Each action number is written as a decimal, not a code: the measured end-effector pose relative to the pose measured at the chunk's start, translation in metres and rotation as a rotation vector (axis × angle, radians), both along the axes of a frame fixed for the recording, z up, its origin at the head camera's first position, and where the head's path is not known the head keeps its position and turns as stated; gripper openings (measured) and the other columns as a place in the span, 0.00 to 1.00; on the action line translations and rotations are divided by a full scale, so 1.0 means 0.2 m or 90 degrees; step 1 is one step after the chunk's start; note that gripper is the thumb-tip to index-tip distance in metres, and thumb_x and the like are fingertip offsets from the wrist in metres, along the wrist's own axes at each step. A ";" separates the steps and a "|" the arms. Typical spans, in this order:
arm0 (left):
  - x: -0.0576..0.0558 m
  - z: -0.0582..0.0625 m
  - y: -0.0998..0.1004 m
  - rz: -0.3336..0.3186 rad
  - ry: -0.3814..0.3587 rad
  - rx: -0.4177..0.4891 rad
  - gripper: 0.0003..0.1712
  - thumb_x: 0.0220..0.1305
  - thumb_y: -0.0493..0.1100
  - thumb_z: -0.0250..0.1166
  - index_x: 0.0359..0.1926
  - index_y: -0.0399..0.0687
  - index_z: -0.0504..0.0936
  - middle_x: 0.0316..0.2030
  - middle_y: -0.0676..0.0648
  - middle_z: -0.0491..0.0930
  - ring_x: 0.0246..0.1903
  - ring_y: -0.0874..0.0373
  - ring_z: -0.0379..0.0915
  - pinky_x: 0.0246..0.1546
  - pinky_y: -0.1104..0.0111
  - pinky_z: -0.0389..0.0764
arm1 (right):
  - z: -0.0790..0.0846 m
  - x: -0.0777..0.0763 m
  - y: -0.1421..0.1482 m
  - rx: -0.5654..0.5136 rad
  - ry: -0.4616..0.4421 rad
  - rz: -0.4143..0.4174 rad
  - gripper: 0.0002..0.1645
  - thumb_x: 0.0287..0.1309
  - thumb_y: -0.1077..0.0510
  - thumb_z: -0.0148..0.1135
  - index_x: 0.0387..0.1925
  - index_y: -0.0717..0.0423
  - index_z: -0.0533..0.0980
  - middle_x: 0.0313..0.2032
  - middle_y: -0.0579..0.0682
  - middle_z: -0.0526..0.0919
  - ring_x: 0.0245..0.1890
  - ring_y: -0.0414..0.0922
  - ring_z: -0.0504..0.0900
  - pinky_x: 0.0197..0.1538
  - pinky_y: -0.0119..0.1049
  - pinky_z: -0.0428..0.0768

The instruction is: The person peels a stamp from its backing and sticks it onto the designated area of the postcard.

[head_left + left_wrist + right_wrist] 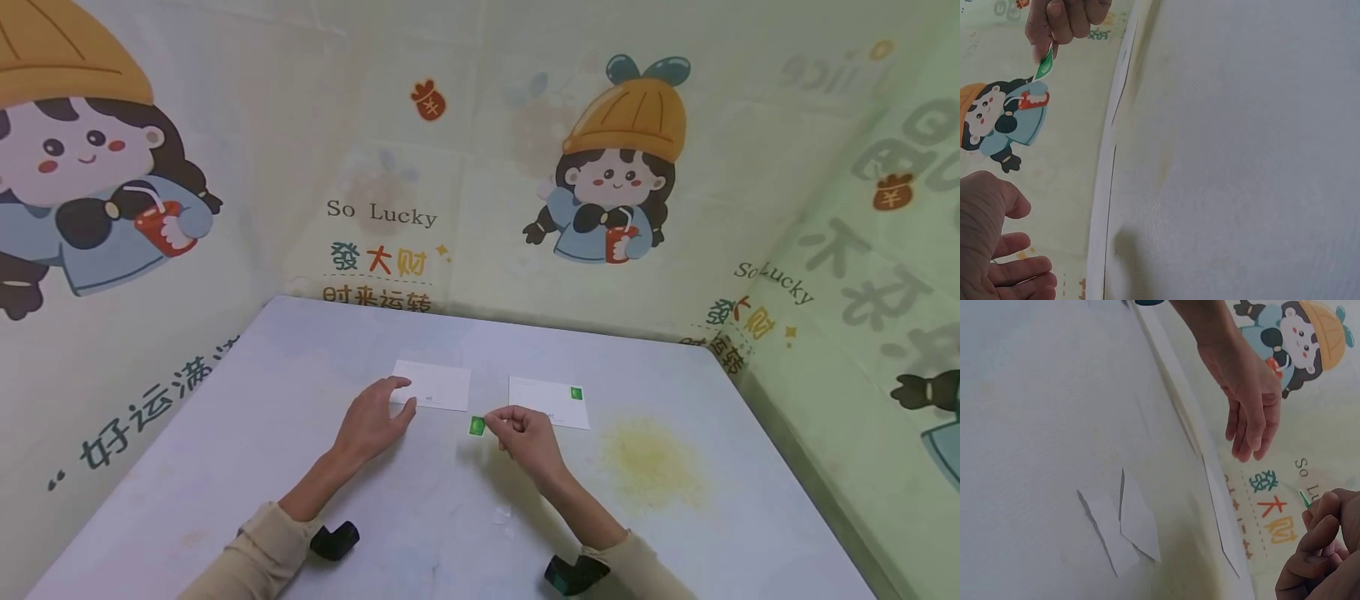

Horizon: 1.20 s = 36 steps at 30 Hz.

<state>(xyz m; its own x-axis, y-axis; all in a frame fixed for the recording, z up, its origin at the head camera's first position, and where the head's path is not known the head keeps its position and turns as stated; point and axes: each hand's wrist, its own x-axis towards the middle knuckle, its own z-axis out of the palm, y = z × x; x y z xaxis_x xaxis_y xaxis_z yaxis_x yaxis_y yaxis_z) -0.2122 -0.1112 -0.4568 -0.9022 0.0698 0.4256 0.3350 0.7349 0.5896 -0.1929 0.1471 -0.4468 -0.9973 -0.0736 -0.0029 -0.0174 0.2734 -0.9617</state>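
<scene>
A small green stamp is pinched at its edge between thumb and fingers of my right hand, raised over the table. My left hand hovers with fingers spread at the left end of a white envelope; whether it touches the paper I cannot tell. To the right lies a second white envelope with a green stamp in its upper right corner; my right hand covers part of its lower edge. In the left wrist view the held stamp looks slightly curved.
Small pale scraps of paper lie on the white table near my right forearm. A yellow stain marks the surface at right. Printed cloth walls stand along the table's back and sides.
</scene>
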 end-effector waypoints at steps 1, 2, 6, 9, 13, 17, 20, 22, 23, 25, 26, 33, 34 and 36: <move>-0.01 0.00 0.00 0.002 -0.002 -0.004 0.20 0.65 0.41 0.68 0.55 0.34 0.82 0.53 0.35 0.84 0.56 0.38 0.79 0.56 0.46 0.78 | 0.00 -0.01 0.00 -0.001 -0.003 0.001 0.12 0.63 0.52 0.71 0.38 0.58 0.86 0.18 0.46 0.75 0.18 0.38 0.66 0.19 0.29 0.59; -0.01 0.00 0.00 0.004 -0.005 -0.010 0.21 0.65 0.42 0.68 0.55 0.34 0.82 0.53 0.35 0.84 0.57 0.38 0.79 0.57 0.46 0.78 | -0.01 -0.02 0.00 -0.002 -0.004 0.001 0.12 0.63 0.52 0.71 0.38 0.58 0.86 0.18 0.45 0.75 0.18 0.38 0.65 0.19 0.29 0.59; -0.03 -0.01 -0.02 0.011 -0.029 -0.031 0.24 0.65 0.43 0.68 0.57 0.32 0.80 0.55 0.33 0.82 0.58 0.36 0.77 0.58 0.45 0.76 | -0.02 -0.05 -0.01 -0.006 -0.011 -0.001 0.13 0.64 0.52 0.70 0.38 0.59 0.85 0.17 0.44 0.75 0.18 0.38 0.64 0.20 0.29 0.58; -0.04 -0.02 -0.03 0.011 -0.063 -0.047 0.27 0.65 0.44 0.68 0.59 0.31 0.78 0.57 0.31 0.80 0.59 0.36 0.75 0.60 0.45 0.75 | -0.04 -0.07 -0.01 -0.006 -0.019 -0.002 0.13 0.64 0.52 0.70 0.39 0.59 0.85 0.17 0.44 0.74 0.18 0.39 0.64 0.21 0.30 0.58; -0.06 -0.04 -0.04 0.004 -0.101 -0.067 0.29 0.66 0.45 0.67 0.62 0.31 0.75 0.60 0.30 0.77 0.63 0.35 0.72 0.64 0.44 0.71 | -0.05 -0.10 -0.02 -0.007 -0.033 -0.005 0.14 0.65 0.51 0.69 0.40 0.59 0.85 0.18 0.45 0.74 0.19 0.39 0.64 0.22 0.29 0.60; -0.09 -0.06 -0.06 -0.004 -0.106 -0.081 0.31 0.66 0.44 0.67 0.63 0.29 0.74 0.62 0.30 0.75 0.65 0.34 0.68 0.66 0.43 0.68 | -0.05 -0.13 -0.03 -0.007 -0.041 -0.005 0.14 0.65 0.51 0.69 0.41 0.58 0.86 0.20 0.46 0.75 0.20 0.39 0.65 0.23 0.29 0.62; -0.11 -0.07 -0.07 -0.009 -0.103 -0.089 0.32 0.66 0.44 0.67 0.63 0.28 0.73 0.63 0.29 0.73 0.66 0.34 0.66 0.67 0.43 0.66 | -0.06 -0.15 -0.03 -0.004 -0.042 -0.003 0.15 0.65 0.50 0.69 0.42 0.58 0.85 0.20 0.47 0.75 0.21 0.39 0.66 0.24 0.29 0.63; -0.12 -0.07 -0.07 -0.012 -0.104 -0.094 0.32 0.66 0.44 0.67 0.64 0.27 0.72 0.63 0.28 0.73 0.67 0.33 0.65 0.68 0.42 0.65 | -0.07 -0.17 -0.03 -0.004 -0.043 -0.002 0.15 0.66 0.50 0.69 0.42 0.58 0.85 0.21 0.46 0.76 0.21 0.39 0.67 0.24 0.29 0.63; -0.13 -0.08 -0.08 -0.014 -0.104 -0.095 0.33 0.66 0.45 0.67 0.64 0.27 0.72 0.63 0.28 0.72 0.67 0.33 0.64 0.68 0.42 0.64 | -0.07 -0.18 -0.03 -0.003 -0.044 -0.003 0.15 0.66 0.49 0.68 0.42 0.58 0.85 0.21 0.46 0.76 0.21 0.39 0.67 0.24 0.29 0.63; -0.14 -0.08 -0.08 -0.018 -0.107 -0.098 0.33 0.66 0.45 0.67 0.64 0.26 0.71 0.64 0.27 0.72 0.68 0.32 0.63 0.68 0.41 0.64 | -0.08 -0.20 -0.03 0.001 -0.049 -0.007 0.15 0.66 0.49 0.68 0.42 0.58 0.86 0.22 0.46 0.77 0.22 0.40 0.68 0.24 0.29 0.63; -0.14 -0.08 -0.08 -0.020 -0.110 -0.098 0.33 0.66 0.45 0.67 0.65 0.26 0.71 0.64 0.27 0.71 0.68 0.31 0.63 0.68 0.40 0.63 | -0.09 -0.21 -0.03 0.003 -0.051 -0.010 0.15 0.66 0.49 0.68 0.42 0.57 0.86 0.22 0.46 0.77 0.22 0.40 0.68 0.24 0.29 0.64; -0.18 -0.09 -0.09 -0.017 -0.139 -0.096 0.35 0.67 0.47 0.66 0.67 0.27 0.69 0.65 0.27 0.70 0.68 0.32 0.62 0.69 0.41 0.63 | -0.11 -0.28 -0.04 0.014 -0.061 -0.022 0.14 0.67 0.50 0.68 0.42 0.57 0.86 0.22 0.45 0.78 0.22 0.39 0.68 0.24 0.30 0.64; -0.19 -0.09 -0.09 -0.017 -0.141 -0.097 0.35 0.67 0.47 0.66 0.67 0.27 0.69 0.65 0.27 0.70 0.68 0.32 0.62 0.69 0.42 0.63 | -0.11 -0.29 -0.04 0.017 -0.061 -0.024 0.14 0.67 0.50 0.67 0.42 0.57 0.86 0.22 0.45 0.78 0.23 0.40 0.68 0.24 0.30 0.64; -0.19 -0.09 -0.09 -0.019 -0.148 -0.101 0.36 0.67 0.47 0.66 0.67 0.27 0.69 0.64 0.27 0.70 0.67 0.32 0.63 0.69 0.42 0.64 | -0.11 -0.31 -0.05 0.021 -0.065 -0.029 0.13 0.66 0.50 0.68 0.42 0.56 0.86 0.22 0.46 0.78 0.23 0.40 0.69 0.25 0.30 0.64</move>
<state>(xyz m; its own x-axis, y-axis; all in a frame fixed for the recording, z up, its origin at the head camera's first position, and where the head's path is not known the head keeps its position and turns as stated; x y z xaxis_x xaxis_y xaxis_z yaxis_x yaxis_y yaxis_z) -0.2512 -0.1297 -0.4749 -0.9710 0.1467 0.1889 0.2268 0.8159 0.5319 -0.2546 0.1377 -0.4680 -0.9940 -0.0257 -0.1068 0.0940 0.3034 -0.9482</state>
